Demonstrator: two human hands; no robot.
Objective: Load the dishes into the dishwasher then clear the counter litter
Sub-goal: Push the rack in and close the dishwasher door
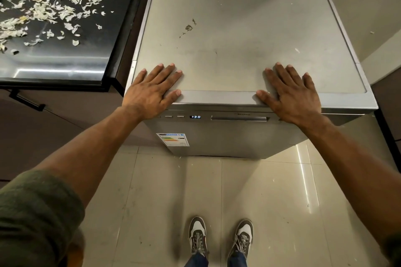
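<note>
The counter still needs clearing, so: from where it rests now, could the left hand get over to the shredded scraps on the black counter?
Probably yes. The left hand lies flat on the dishwasher top near its left edge, holding nothing. The scraps lie on the adjoining black counter, with nothing standing between them.

Brown-and-white sneakers (220,237) on glossy floor tiles (271,201)

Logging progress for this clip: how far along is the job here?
Looks done: the dishwasher door is closed and its display reads 1:30, though no dishes are visible to confirm loading. In hand: the left hand and right hand rest flat on its top. Left: shredded litter covers the black counter.
</note>
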